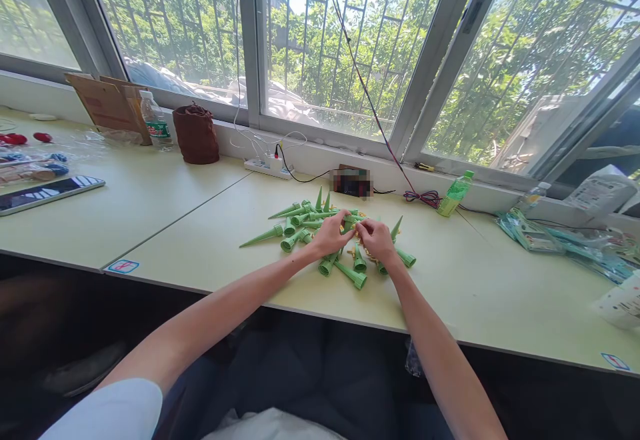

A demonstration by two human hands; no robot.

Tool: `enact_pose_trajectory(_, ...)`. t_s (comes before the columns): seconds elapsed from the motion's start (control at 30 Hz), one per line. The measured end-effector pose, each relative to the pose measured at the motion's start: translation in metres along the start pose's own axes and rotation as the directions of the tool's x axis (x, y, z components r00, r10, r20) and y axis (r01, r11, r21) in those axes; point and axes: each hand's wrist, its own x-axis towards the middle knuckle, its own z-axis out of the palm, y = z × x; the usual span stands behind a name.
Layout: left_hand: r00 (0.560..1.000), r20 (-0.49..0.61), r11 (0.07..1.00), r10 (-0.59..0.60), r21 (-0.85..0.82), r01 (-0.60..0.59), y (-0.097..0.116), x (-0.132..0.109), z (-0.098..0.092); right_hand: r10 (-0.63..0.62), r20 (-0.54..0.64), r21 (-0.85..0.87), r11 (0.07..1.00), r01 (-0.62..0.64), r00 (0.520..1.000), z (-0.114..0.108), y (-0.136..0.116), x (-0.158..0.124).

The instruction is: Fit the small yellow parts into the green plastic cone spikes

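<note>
Over a pile of green plant watering spikes [263,235] on the table, my two hands meet with their fingertips close together. My left hand [331,235] is curled around a green watering spike [349,224], partly hidden by the fingers. My right hand [379,240] pinches at it from the other side, with a bit of yellow, apparently a small valve, showing at the fingertips. Several spikes lie with open round caps toward me, such as the front spike [356,278]. Small yellow valves [351,251] show among and on the spikes.
Behind the pile is a pixelated dark device [353,182] with cables. A green-labelled bottle [455,193] stands at the back right, near plastic packets [537,232]. To the left are a power strip [269,167], a brown bag [196,135], a water bottle [156,122] and a tablet [50,193].
</note>
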Motion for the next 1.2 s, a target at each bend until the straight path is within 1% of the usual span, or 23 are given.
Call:
enact_pose_trajectory(0.23, 1.000, -0.007, 1.000, 0.015, -0.005, -0.015, 0.0001, 0.0004, 0.0003, 0.003, -0.017, 0.030, 1.000, -0.003, 1.000, 0.0007, -0.0014, -0.0005)
enact_pose_trajectory(0.4, 1.000, -0.017, 1.000, 0.020, -0.008, -0.021, -0.0006, 0.0005, 0.0013, -0.010, -0.021, 0.010, 1.000, 0.010, 1.000, 0.0010, -0.0012, -0.0007)
enact_pose_trajectory(0.57, 1.000, -0.018, 1.000, 0.019, -0.008, -0.019, -0.0008, 0.0005, 0.0015, 0.011, -0.006, 0.027, 1.000, -0.011, 1.000, 0.0004, -0.0021, -0.0008)
enact_pose_trajectory(0.8, 0.999, -0.020, 0.999, 0.026, -0.019, -0.027, 0.0015, 0.0000, -0.0001, 0.006, 0.023, 0.041, 0.999, -0.007, 1.000, -0.0009, -0.0053, -0.0021)
enact_pose_trajectory(1.2, 1.000, -0.001, 0.999, 0.030, -0.024, -0.030, -0.0012, -0.0002, 0.0011, 0.000, 0.012, 0.061, 0.998, 0.000, 1.000, 0.0012, -0.0031, -0.0017)
